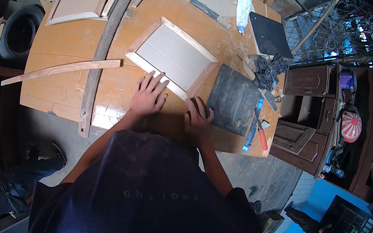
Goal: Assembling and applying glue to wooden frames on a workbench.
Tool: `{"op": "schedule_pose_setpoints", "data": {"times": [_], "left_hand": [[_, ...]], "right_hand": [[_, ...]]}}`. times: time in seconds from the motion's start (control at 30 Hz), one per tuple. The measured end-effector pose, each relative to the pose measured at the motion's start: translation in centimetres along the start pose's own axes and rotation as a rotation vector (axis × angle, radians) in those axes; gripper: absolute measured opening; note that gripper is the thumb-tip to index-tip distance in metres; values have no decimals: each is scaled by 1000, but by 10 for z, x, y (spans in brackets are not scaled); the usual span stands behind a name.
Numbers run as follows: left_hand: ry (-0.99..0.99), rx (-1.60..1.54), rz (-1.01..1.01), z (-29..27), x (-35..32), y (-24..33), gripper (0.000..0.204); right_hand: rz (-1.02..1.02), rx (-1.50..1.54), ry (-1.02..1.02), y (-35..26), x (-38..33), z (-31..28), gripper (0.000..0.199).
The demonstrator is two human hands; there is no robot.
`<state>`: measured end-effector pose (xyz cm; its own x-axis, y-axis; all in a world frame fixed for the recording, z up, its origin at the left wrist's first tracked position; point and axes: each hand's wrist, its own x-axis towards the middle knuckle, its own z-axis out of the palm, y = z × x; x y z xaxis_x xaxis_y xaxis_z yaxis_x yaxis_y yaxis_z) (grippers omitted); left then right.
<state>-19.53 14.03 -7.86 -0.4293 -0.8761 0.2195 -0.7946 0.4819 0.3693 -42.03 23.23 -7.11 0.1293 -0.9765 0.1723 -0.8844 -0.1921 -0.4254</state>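
Observation:
A rectangular wooden frame with a grey panel (175, 56) lies flat on the orange-brown workbench (64, 87). My left hand (148, 95) rests flat on the bench with fingers spread, its fingertips touching the frame's near edge. My right hand (198, 118) lies palm down by the frame's near right corner, next to a dark square sheet (233, 99). Neither hand holds anything.
A long thin wooden strip (62, 70) and a dark curved bar (102, 44) lie at left. More framed panels (83, 0) sit at the far left. A red-handled tool (260, 133), blue strip (252, 127), black cloth (267, 70), white bottle (243, 8) and a dark wooden cabinet (304, 111) are at right.

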Motion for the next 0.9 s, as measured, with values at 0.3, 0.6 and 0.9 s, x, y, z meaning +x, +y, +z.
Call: {"op": "schedule_pose_setpoints", "data": {"times": [0.3, 0.6, 0.9], "left_hand": [[13, 0, 16, -1, 2, 1, 48], [14, -13, 7, -1, 0, -1, 48], [12, -7, 15, 1, 1, -1, 49]], "right_hand": [[60, -10, 82, -1, 29, 0, 46], [-78, -120, -7, -9, 3, 8, 47], [6, -137, -3, -7, 6, 12, 47]]}}
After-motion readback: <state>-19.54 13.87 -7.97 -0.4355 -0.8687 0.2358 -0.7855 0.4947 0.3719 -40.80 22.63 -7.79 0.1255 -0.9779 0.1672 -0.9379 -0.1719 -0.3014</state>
